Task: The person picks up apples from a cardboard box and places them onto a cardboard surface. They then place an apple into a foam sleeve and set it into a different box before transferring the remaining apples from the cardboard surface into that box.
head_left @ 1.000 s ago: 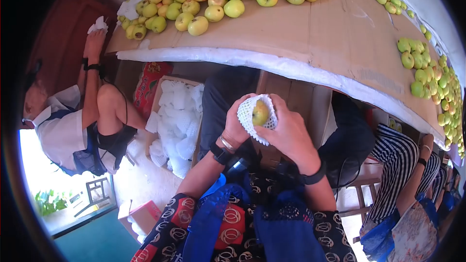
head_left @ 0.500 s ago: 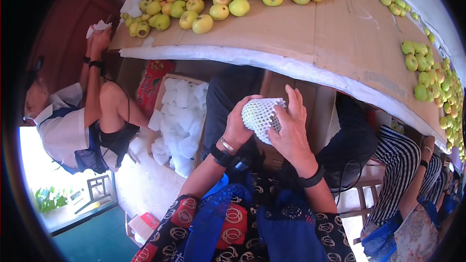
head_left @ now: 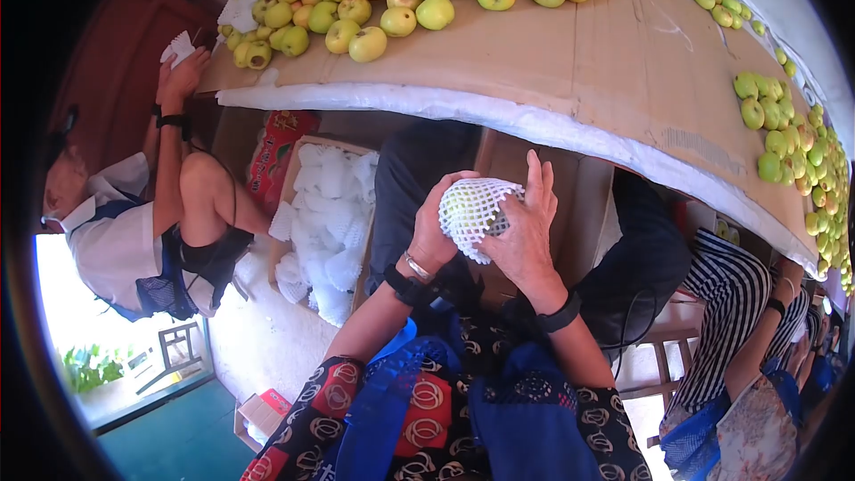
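A green apple in a white foam net (head_left: 476, 214) is held in front of me, over my lap and near the table's edge. My left hand (head_left: 432, 230) wraps round its left side, fingers closed on it. On the other side, my right hand (head_left: 527, 248) grips the net near its opening with thumb and finger pressed in, while other fingers point up. Some green apple skin shows through the mesh by the right thumb. To the left of my knee, a carton (head_left: 367, 153) holds a heap of white foam nets (head_left: 325, 205).
Above my hands is a cardboard-covered table (head_left: 552, 71) with a pale padded edge. Green apples (head_left: 370, 13) are heaped on it, with another group (head_left: 784, 134) at right. A person (head_left: 116, 214) sits left, handling a foam net (head_left: 181, 47). Another person in striped trousers (head_left: 726, 303) sits right.
The foam net has spread further over the apple, and its rounded shape is fuller. My right thumb and finger have pressed in closer at its opening. The left co-worker's net has opened upward.
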Demonstrator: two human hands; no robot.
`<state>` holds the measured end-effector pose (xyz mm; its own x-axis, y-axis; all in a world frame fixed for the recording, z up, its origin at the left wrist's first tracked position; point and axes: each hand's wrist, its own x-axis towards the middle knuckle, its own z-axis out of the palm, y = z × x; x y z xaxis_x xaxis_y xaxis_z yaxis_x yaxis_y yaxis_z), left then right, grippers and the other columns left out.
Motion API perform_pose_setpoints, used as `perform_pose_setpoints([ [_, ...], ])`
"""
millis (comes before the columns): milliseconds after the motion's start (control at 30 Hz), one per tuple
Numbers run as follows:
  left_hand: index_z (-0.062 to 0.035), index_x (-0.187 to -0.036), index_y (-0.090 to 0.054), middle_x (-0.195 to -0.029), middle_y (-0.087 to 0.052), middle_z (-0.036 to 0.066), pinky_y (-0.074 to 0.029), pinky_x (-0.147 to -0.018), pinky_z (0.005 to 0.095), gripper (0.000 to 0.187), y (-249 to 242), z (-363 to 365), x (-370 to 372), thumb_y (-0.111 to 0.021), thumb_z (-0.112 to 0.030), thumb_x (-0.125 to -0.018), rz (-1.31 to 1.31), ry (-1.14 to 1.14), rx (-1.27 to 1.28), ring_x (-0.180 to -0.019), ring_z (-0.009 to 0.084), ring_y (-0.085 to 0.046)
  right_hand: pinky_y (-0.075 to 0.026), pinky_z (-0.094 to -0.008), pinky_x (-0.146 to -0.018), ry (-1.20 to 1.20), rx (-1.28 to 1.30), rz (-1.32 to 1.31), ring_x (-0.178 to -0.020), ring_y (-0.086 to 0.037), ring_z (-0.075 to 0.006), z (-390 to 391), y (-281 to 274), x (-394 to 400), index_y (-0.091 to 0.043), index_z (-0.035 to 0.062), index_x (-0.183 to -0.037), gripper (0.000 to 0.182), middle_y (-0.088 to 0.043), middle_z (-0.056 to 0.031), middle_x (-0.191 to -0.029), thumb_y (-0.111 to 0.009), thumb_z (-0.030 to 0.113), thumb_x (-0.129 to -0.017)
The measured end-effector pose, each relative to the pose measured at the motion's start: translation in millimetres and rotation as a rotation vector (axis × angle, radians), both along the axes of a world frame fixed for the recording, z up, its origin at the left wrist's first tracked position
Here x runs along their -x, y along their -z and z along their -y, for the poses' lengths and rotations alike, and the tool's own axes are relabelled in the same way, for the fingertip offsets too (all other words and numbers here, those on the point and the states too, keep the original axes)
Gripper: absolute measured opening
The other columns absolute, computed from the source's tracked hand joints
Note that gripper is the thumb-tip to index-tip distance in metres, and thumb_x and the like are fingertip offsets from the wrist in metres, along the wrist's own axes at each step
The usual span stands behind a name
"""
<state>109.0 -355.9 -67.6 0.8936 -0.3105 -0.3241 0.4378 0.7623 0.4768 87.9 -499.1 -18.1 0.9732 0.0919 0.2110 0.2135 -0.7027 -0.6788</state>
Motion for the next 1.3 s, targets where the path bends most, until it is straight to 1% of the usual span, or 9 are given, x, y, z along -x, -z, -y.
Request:
perform_pose_setpoints([
  [233,-0.0002,-0.108,-0.051,-0.103,-0.059,0.014,-0.046,-0.085,0.0349,0.038,-6.9,1.3,-3.4,-0.034,-0.031,-0.092,-0.074,0.053,0.071,-0.094,0.0234,-0.058,-0.023,-0.0512,-0.094,-0.021,0.098,-0.068,-0.125,-0.019,-0.0435,-1.3,-7.3,-1.0,-0.062,-0.001,-0.088,0.05,-0.02,-0.0229,-0.138,-0.078,0.025,-0.048],
  [333,0.0002,-0.106,-0.052,-0.103,-0.059,0.014,-0.046,-0.085,0.0355,0.038,7.4,-1.2,-3.0,-0.033,-0.029,-0.092,-0.14,0.04,0.183,-0.094,0.024,-0.058,-0.034,-0.0469,-0.087,-0.054,0.19,-0.057,-0.114,-0.04,-0.0355,2.5,-8.7,-3.7,-0.061,0.0014,-0.095,0.05,-0.041,-0.0217,-0.125,-0.075,0.026,-0.054],
  [433,0.0006,-0.105,-0.053,-0.104,-0.059,0.014,-0.045,-0.085,0.0362,0.038,9.0,-3.3,-6.3,-0.032,-0.028,-0.092,-0.138,0.006,0.158,-0.095,0.0247,-0.058,-0.049,-0.0327,-0.063,-0.15,-0.2,-0.382,-0.064,-0.061,-0.0248,23.9,-24.5,-8.8,-0.059,0.0042,-0.099,0.034,-0.062,-0.0133,-0.072,-0.067,0.014,-0.067],
  [533,-0.0008,-0.107,-0.053,-0.105,-0.059,0.013,-0.046,-0.084,0.0394,0.039,4.6,-6.7,-9.4,-0.03,-0.029,-0.092,-0.23,-0.027,0.023,-0.097,0.0249,-0.057,-0.049,-0.0291,-0.061,-0.074,-0.423,-0.321,-0.064,-0.062,-0.0198,31.8,-13.4,-9.8,-0.058,0.0022,-0.099,0.028,-0.061,-0.0112,-0.068,-0.063,0.005,-0.072],
  [667,-0.0021,-0.108,-0.053,-0.105,-0.059,0.012,-0.046,-0.082,0.0406,0.039,4.3,-2.9,-4.1,-0.029,-0.029,-0.093,-0.265,0.031,0.068,-0.096,0.0245,-0.057,-0.048,-0.0251,-0.06,0.022,-0.621,-0.23,-0.067,-0.061,-0.0127,39.2,4.0,-9.9,-0.059,0.0033,-0.097,0.023,-0.062,-0.0086,-0.075,-0.061,0.001,-0.075],
  [800,-0.0025,-0.106,-0.054,-0.104,-0.06,0.011,-0.046,-0.082,0.0379,0.039,9.2,-3.4,-1.8,-0.029,-0.03,-0.094,-0.28,0.018,0.062,-0.095,0.0241,-0.058,-0.044,-0.0318,-0.081,0.096,-0.402,0.049,-0.1,-0.055,-0.0228,44.0,7.8,-5.4,-0.062,0.0049,-0.094,0.019,-0.058,-0.0134,-0.103,-0.063,0.005,-0.075],
  [900,-0.0036,-0.11,-0.052,-0.108,-0.058,0.01,-0.045,-0.086,0.0383,0.04,19.4,-5.5,-1.8,-0.028,-0.031,-0.094,-0.215,-0.01,-0.028,-0.099,0.0233,-0.056,-0.039,-0.0359,-0.09,-0.024,-0.426,-0.066,-0.114,-0.046,-0.0281,46.7,9.6,-1.7,-0.063,0.0044,-0.091,0.016,-0.05,-0.0164,-0.117,-0.064,0.006,-0.075],
  [1033,-0.0016,-0.108,-0.053,-0.104,-0.059,0.012,-0.046,-0.083,0.0341,0.043,2.7,3.3,0.3,-0.029,-0.035,-0.094,-0.121,-0.001,-0.187,-0.095,0.0209,-0.058,-0.039,-0.0347,-0.091,-0.081,-0.54,-0.032,-0.117,-0.043,-0.0311,24.0,30.0,2.5,-0.062,0.0035,-0.092,0.018,-0.038,-0.02,-0.13,-0.064,0.006,-0.075],
  [1300,-0.0011,-0.101,-0.055,-0.093,-0.062,0.009,-0.049,-0.075,0.03,0.038,12.1,1.8,4.1,-0.038,-0.034,-0.092,-0.077,0.021,-0.25,-0.083,0.0174,-0.061,-0.04,-0.033,-0.089,-0.07,-0.697,-0.145,-0.111,-0.049,-0.0269,14.9,34.4,1.2,-0.057,0.0025,-0.099,0.028,-0.042,-0.018,-0.127,-0.065,0.006,-0.072],
])
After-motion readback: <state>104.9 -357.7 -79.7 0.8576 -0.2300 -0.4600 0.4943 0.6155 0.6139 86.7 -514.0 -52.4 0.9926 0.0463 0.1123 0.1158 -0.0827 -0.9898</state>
